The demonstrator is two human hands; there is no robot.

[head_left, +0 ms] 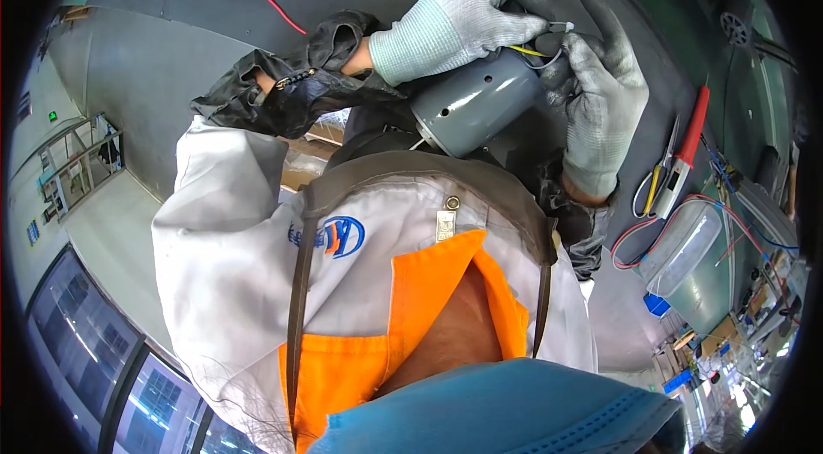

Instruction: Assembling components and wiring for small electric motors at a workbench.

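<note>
A grey cylindrical motor (476, 102) is held against my chest, above the dark work mat (171, 68). My left hand (459, 17), in a light knit glove, rests on the motor's far end and pinches a small metal wire end (559, 26). A yellow wire (527, 51) runs from under its fingers into the motor. My right hand (600, 90), in a grey coated glove, cups the motor's end from the right with its forefinger stretched up. Black sleeve covers wrap both forearms.
A loose red wire (270, 0) lies on the mat at the far left. To the right lie a red-handled tool (690, 137), yellow-handled snips (656, 180) and a clear plastic tub (681, 244) with red and blue wires around it. My white jacket and orange collar fill the lower middle.
</note>
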